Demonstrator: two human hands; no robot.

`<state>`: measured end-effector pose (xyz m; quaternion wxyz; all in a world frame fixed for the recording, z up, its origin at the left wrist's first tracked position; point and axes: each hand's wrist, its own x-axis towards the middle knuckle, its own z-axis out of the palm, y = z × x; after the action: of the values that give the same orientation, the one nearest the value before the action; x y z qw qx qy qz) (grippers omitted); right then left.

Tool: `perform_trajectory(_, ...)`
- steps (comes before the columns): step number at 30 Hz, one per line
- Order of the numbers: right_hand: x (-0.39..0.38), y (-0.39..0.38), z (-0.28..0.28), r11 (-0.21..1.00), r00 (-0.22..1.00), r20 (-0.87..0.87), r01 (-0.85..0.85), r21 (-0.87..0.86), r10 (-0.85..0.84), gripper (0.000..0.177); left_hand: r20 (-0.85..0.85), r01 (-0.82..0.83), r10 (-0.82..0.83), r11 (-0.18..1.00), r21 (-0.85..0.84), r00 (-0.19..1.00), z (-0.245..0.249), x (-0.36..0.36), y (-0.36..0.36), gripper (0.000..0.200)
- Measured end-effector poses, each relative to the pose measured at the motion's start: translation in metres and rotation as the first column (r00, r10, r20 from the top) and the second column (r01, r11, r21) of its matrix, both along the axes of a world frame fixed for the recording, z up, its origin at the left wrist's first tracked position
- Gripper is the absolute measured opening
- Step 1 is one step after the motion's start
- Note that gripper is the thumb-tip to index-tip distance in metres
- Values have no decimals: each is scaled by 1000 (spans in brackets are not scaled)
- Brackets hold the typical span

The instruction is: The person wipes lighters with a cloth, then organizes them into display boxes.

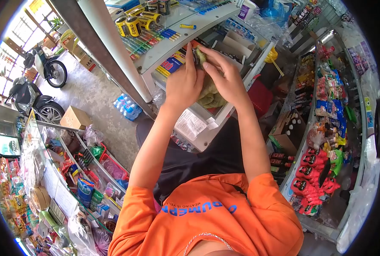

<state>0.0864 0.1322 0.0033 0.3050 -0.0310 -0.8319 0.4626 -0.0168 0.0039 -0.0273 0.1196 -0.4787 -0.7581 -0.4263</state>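
Observation:
Both of my hands are over the glass display case, close together. My left hand (184,85) and my right hand (225,77) hold a greenish-brown cloth (211,96) between them, its upper end pinched at the fingertips and its lower part hanging in folds. A small dark item shows between the fingers, too hidden to name. Beside my left hand lies a blue and yellow box (170,65) in the case. Open cardboard boxes (236,45) are to the right of my hands.
Yellow batteries (133,26) and rows of pens (156,38) lie on the upper glass shelf. A white pole (115,47) rises at the left. Papers (192,123) lie on the near edge. A shelf of packaged goods (330,111) stands at the right.

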Motion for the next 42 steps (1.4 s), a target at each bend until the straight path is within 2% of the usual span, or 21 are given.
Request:
perform_trajectory(2,3,-4,2,996,1000,-2,7,-93,-7,50,35,7,-5,999,-40,999,1,1,-1,76)
perform_trajectory(6,5,-4,-1,991,999,15,34,-127,-32,52,24,2,0,997,-76,1000,-1,0,-1,80)
perform_trajectory(8,7,-2,2,1000,998,63,16,-1,-16,51,21,-5,7,996,-88,1000,1,1,-1,80)
perform_trajectory(10,7,0,1,1000,997,79,8,19,-9,49,61,-32,43,987,-160,997,5,3,-2,81)
perform_trajectory(15,8,1,-2,998,998,60,19,60,-23,47,69,-58,69,987,-150,995,2,3,1,83)
perform_trajectory(17,10,-1,3,989,996,58,61,137,-70,46,78,-64,76,986,-152,994,2,3,1,83)
perform_trajectory(20,11,-2,3,989,997,30,62,136,-67,45,126,-68,94,978,-195,988,7,7,-1,82)
perform_trajectory(25,11,-1,0,993,996,52,67,94,-72,46,107,-77,90,990,-117,990,2,5,2,77)
perform_trajectory(30,9,-4,3,998,996,66,48,51,-51,53,109,-79,100,981,-178,989,5,5,0,74)
perform_trajectory(32,5,-2,-4,989,998,-14,67,131,-66,56,95,-67,88,976,-208,992,3,2,1,73)
perform_trajectory(35,5,-2,-6,983,995,-19,97,157,-95,55,35,-64,70,987,-147,997,-4,1,2,70)
perform_trajectory(37,6,-3,-4,987,996,-8,94,133,-93,54,-14,-86,85,988,-126,996,0,4,1,66)
perform_trajectory(40,5,-3,-6,993,997,-21,80,87,-79,51,16,-95,98,987,-127,995,3,4,2,63)
perform_trajectory(42,8,-5,-4,993,993,35,112,-39,-111,50,0,-113,114,981,-157,993,4,5,2,62)
